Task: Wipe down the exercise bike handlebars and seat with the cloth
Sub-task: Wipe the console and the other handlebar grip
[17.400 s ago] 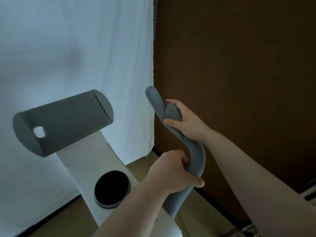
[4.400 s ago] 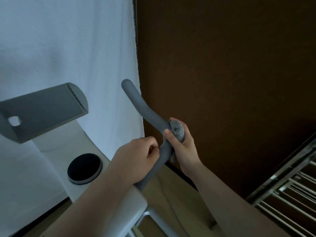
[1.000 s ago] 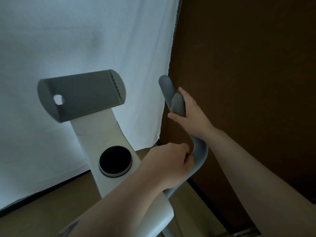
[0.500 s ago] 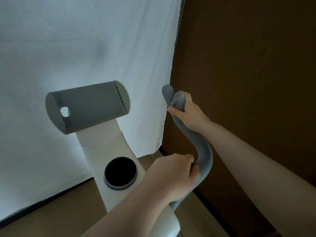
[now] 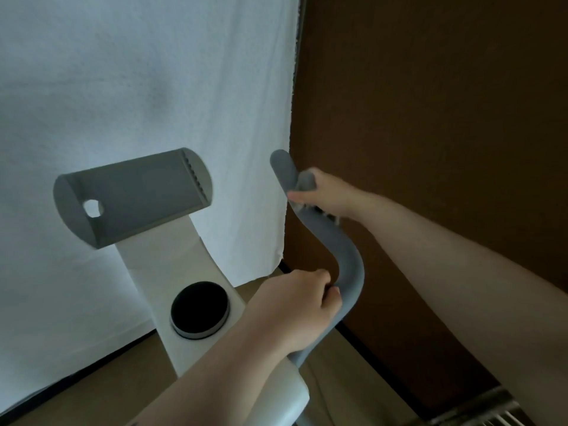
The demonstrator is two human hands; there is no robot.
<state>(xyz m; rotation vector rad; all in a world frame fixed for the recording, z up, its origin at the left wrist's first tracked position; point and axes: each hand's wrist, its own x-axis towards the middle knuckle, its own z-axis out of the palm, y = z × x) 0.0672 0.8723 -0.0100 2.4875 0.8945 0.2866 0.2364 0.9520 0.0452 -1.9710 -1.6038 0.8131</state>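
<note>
A curved grey handlebar (image 5: 345,255) rises from the white exercise bike frame (image 5: 187,273) at centre. My right hand (image 5: 330,196) grips a bunched grey cloth (image 5: 305,181) around the handlebar just below its rounded top end. My left hand (image 5: 296,312) grips the lower bend of the same handlebar. The bike seat is out of view.
A grey tablet holder (image 5: 132,196) tops the white post, with a round black knob (image 5: 199,309) below it. A white curtain (image 5: 138,87) hangs behind, a brown wall (image 5: 430,118) stands right, and a metal rack (image 5: 479,413) shows at the bottom right.
My right hand and the cloth have slid slightly down the upper handlebar from near its tip. My left hand keeps its grip on the lower bend.
</note>
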